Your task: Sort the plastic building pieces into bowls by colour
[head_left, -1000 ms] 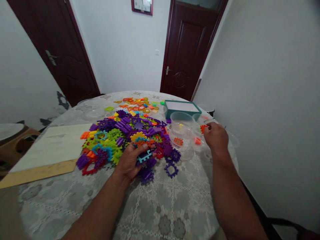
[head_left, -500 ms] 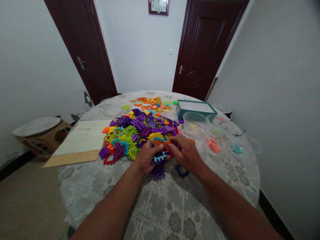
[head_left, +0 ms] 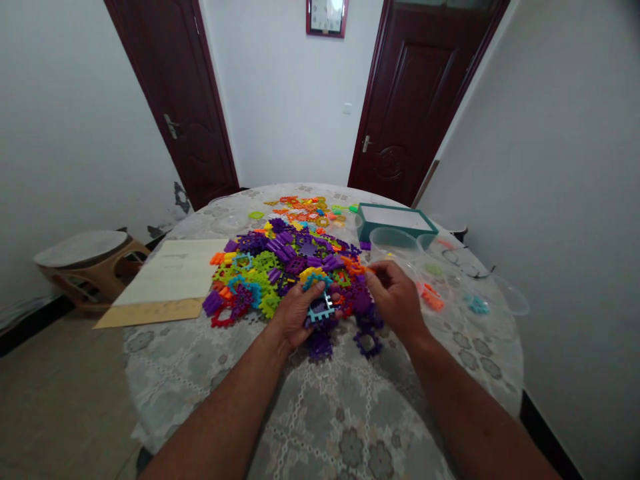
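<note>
Pinching an orange piece (head_left: 354,266) in the right hand (head_left: 399,297), over the right side of the colourful pile (head_left: 307,249), with long axis roughly leftward from this grip. Gripping a light-blue piece (head_left: 321,316) in the left hand (head_left: 294,315), at the pile's front, farther from the orange piece.

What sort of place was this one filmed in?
Most likely a room in a home, though that's a judgement: it has a rounded table under a patterned cloth, dark red panelled doors and a framed clock on a pale wall.
</note>
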Tool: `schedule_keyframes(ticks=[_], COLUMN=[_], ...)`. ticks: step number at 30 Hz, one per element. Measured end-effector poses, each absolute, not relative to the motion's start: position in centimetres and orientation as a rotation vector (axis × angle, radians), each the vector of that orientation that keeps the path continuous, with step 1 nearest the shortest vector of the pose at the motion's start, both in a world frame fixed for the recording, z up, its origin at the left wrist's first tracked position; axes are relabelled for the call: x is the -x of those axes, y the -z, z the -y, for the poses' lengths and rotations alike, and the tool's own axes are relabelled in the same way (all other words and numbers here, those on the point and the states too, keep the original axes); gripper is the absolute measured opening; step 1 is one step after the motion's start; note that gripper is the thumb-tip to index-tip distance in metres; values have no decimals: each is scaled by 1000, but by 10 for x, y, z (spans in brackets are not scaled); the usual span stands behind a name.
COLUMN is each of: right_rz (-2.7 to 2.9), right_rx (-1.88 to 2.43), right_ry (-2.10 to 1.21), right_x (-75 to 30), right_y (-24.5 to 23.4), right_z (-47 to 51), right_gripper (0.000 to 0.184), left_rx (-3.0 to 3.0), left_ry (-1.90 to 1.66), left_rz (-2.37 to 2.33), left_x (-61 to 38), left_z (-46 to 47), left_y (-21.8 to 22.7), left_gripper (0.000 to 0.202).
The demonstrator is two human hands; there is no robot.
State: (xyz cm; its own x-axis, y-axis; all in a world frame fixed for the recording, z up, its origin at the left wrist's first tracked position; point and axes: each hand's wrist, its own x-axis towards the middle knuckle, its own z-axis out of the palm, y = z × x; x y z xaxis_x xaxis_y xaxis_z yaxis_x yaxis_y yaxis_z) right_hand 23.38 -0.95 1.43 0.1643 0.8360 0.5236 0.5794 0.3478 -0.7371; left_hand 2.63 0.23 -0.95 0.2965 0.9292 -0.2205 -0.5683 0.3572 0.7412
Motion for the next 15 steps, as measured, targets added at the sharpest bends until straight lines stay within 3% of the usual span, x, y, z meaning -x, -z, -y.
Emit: schedule_keyframes(ticks=[7,10,15], right_rz=[1415,1379,1339], right_rx=[1560,1764,1995], right_ry=[696,830,782], right_x=[-341,-379,-384], right_y=[-28,-17,-2], right_z=[-10,-14,-17], right_gripper=[20,22,27], left_rx=[-573,-581,-592], left_ry=[-1085,-1073,-1046], left_rz=[-682,-688,-696], left_x=[-28,-28,-28], left_z=[-2,-1,-1], left_y=[11,11,13], left_gripper=[14,13,16])
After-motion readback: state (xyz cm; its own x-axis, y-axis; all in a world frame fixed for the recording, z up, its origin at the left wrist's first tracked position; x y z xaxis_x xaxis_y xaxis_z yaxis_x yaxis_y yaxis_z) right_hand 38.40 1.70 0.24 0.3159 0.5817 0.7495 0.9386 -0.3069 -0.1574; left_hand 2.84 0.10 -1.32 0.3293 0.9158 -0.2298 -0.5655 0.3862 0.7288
